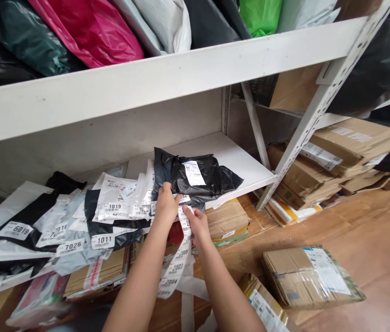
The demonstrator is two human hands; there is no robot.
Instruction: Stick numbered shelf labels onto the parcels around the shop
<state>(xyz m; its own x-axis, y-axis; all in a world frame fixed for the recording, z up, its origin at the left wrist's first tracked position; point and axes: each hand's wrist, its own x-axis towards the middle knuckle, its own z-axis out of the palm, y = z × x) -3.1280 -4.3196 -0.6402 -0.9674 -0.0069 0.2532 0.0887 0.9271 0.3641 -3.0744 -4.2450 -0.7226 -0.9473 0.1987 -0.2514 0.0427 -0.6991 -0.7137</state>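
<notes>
Well, from where I stand the white shelf looms largest. A heap of numbered bags covers its left part, and a cardboard box sits on the floor off its right end. At its front edge lies a black bag. Before that edge dangles a paper strip of numbers, pinched near the top by the right hand. At the edge too, the left hand touches the black bag, fingers together; whether they clamp it, I cannot tell.
</notes>
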